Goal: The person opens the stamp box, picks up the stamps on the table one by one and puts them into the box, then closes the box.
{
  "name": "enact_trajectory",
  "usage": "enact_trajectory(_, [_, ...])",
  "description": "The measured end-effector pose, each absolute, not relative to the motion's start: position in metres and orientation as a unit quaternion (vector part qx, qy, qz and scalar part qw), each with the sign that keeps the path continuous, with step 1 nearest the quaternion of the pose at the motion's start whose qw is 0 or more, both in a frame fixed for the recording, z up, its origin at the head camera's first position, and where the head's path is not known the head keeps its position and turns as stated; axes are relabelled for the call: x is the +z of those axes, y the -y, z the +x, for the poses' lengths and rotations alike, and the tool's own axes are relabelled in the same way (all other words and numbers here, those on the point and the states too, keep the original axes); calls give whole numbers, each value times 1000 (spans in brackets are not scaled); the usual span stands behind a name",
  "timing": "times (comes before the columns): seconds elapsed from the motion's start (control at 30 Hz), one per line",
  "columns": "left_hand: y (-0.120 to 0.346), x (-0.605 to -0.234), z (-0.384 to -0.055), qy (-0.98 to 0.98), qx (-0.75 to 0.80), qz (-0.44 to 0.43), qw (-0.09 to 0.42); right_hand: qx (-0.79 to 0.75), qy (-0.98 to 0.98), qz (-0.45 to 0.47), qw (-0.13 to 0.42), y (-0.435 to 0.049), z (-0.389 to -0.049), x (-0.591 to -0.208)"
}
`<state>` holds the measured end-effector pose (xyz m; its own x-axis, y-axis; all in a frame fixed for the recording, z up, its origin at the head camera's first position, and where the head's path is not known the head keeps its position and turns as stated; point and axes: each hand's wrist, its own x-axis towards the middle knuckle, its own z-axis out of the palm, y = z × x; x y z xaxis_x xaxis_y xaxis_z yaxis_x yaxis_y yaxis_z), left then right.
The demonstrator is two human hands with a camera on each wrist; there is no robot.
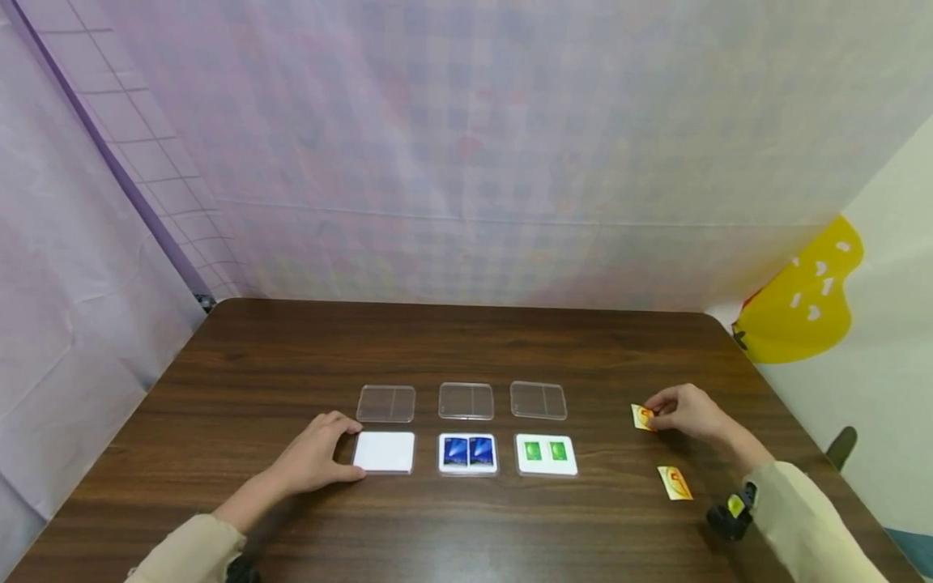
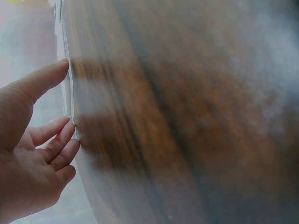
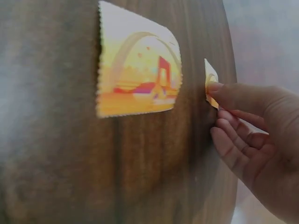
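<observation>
My left hand [image 1: 318, 453] spans the near and far edges of a flat case [image 1: 385, 452] with a blank white insert, thumb at the near edge and fingertips at the far left corner. In the left wrist view, the thumb and fingers of that hand [image 2: 42, 140] meet the case's thin edge. Over at the right, my right hand [image 1: 688, 413] pinches an orange and yellow postage stamp [image 1: 641, 417] between thumb and fingers, low over the table. A second stamp [image 3: 140, 70], with serrated edges and an arch design, lies nearer me.
In line with the white case lie a case with two blue stamps [image 1: 467, 453] and a case with two green stamps [image 1: 546, 454]. Behind them rest several clear plastic lids [image 1: 466, 402] in a row. The brown table [image 1: 466, 348] ends at a patterned curtain [image 1: 466, 162].
</observation>
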<state>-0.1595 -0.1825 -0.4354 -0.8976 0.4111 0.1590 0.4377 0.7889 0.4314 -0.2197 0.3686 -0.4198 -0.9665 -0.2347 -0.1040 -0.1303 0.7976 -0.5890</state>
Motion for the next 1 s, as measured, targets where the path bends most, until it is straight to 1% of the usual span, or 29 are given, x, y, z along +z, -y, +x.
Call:
enact_trajectory(0.2, [182, -436, -159, 945, -236, -224, 27, -273, -950, -112, 98, -368, -226, -417])
enact_trajectory(0.5, [182, -435, -159, 945, -238, -223, 29, -298, -943, -74, 128, -363, -226, -412])
enact_trajectory(0.7, [182, -434, -159, 945, -236, -223, 30, -319, -937, -60, 127, -363, -226, -414])
enact_trajectory(1.0, [182, -434, -159, 946, -235, -220, 28, -323, -939, -66, 101, -368, -225, -416])
